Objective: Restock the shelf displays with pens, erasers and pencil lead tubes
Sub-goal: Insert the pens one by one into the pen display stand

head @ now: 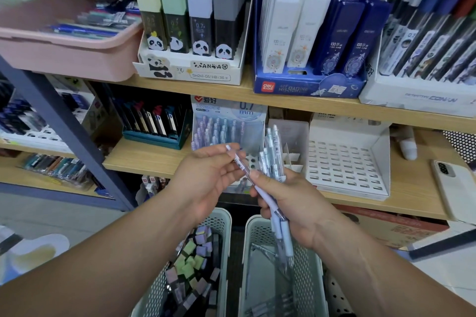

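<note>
lilac pen (240,165) in left hand (206,177) pinch (pen bunch (271,154) in right hand (291,203))

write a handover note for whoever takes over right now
Left hand pinches one pen at the bunch that the right hand grips.
Pen display on the middle shelf is part filled.
Right basket holds a few more pens; left basket holds lead tubes.
Left to do: slot the pens, then shelve the tubes.
</note>
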Demonstrator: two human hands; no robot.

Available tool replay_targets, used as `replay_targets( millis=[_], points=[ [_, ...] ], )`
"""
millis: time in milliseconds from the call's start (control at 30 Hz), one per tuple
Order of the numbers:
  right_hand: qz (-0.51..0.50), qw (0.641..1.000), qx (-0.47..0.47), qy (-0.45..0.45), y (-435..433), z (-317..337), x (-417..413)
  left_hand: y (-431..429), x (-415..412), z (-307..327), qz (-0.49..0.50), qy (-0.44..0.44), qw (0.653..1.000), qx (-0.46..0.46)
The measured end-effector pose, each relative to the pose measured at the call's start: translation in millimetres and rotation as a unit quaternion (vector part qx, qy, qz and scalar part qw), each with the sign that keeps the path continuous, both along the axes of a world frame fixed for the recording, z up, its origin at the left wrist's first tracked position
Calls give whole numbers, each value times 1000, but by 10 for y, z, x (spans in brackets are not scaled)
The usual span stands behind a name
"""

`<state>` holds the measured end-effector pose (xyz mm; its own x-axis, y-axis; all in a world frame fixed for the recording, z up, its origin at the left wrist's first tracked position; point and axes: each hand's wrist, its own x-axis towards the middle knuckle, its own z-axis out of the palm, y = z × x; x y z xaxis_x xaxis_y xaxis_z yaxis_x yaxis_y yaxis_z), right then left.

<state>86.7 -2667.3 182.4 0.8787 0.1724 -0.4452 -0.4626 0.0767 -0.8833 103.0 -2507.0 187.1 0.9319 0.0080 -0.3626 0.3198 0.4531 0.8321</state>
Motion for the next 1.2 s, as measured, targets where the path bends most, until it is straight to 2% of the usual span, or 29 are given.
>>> replay_targets(
  millis=[100, 200, 300, 433, 600, 700, 867, 1033, 1200],
  points=[
    [-13, 999, -24, -31, -16, -4, -5, -43, 5, -2, -3, 7, 1000, 1],
    [-14, 991, -81, -102, -22, -40, -10, -96, -12, -23, 9, 33, 997, 65],
    [-21, 988, -87, -127, -35, -75, -16, -139, 3, -48, 46, 54, 993, 92],
    [-43, 989, -97, -105, -89, -57, -15, -159, 53, -32, 61, 29, 991, 112],
    [-125, 987, -99, -21, -228, -122, 40, -67, 143, 67, 66, -86, 977, 185],
    [-141, 986, -93, -12, -323, -133, 49, 29, 220, 91, 91, -164, 940, 285],
    [-142, 986, -89, -18, -386, -131, 38, 79, 304, 38, 108, -257, 854, 439],
    [-140, 986, -85, -22, -402, -137, 25, 48, 410, 45, 105, -292, 791, 527],
    [-136, 988, -70, -25, -408, -120, 19, 0, 505, -31, 94, -286, 760, 576]
  ],
)
